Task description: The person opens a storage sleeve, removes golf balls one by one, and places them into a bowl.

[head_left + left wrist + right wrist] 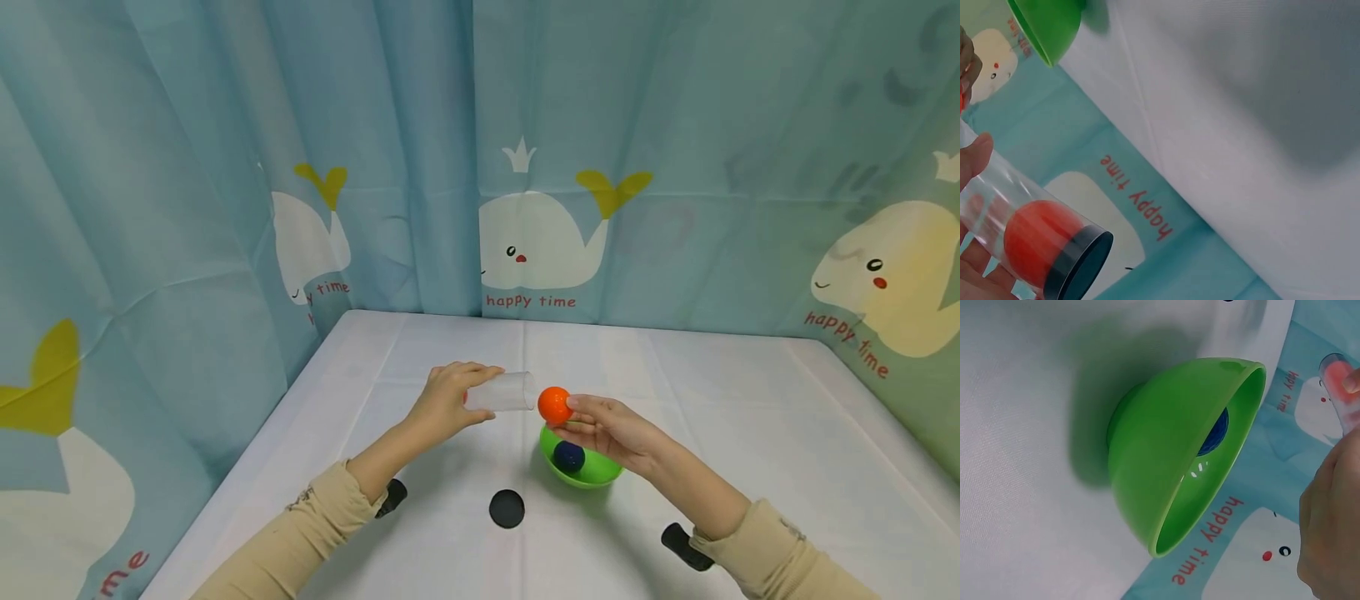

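My left hand [452, 398] grips a clear plastic tube [510, 392], held sideways above the table with its open end to the right. Inside it, near the black-capped end, sits a red-orange ball [1041, 242]. My right hand [606, 429] pinches an orange ball [554, 405] between thumb and fingers, just off the tube's open end. Below the right hand stands a green bowl [597, 473] with a dark blue ball [568, 457] in it. In the right wrist view the bowl [1154, 444] fills the middle, and the right hand [1332, 519] shows at the right edge.
A round black lid [507, 508] lies on the white table [442, 550] in front of the bowl. Black objects show by the left sleeve [392, 497] and the right sleeve [686, 547]. Blue curtains [420, 150] with whale prints stand around the table's back and sides.
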Demonstrator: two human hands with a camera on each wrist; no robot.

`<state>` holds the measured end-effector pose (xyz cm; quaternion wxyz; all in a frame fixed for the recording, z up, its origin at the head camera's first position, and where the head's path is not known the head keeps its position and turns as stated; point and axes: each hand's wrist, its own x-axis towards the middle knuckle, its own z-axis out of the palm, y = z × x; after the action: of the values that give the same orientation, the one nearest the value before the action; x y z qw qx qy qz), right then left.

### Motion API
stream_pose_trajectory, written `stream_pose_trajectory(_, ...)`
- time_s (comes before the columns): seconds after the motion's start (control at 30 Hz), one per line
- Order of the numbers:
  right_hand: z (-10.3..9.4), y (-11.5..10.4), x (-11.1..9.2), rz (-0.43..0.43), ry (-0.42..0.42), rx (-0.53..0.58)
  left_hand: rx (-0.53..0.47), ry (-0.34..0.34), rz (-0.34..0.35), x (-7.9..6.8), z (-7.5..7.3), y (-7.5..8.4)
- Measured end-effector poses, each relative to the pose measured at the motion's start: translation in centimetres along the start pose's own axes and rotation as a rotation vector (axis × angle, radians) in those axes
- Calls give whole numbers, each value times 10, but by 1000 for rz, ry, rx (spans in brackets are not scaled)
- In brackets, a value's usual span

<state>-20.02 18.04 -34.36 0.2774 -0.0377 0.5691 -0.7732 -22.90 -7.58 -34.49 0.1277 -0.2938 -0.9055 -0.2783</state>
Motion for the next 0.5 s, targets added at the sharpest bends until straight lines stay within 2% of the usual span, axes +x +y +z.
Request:
stream_pose_trajectory(0.3,-8,4,-4,-16,-32,-69,-1,3,-3,-2,1,-3)
stream_pose_trajectory(0.5,-10,7,-8,-25,-5,-118,4,-2,1,-4,-1,-6)
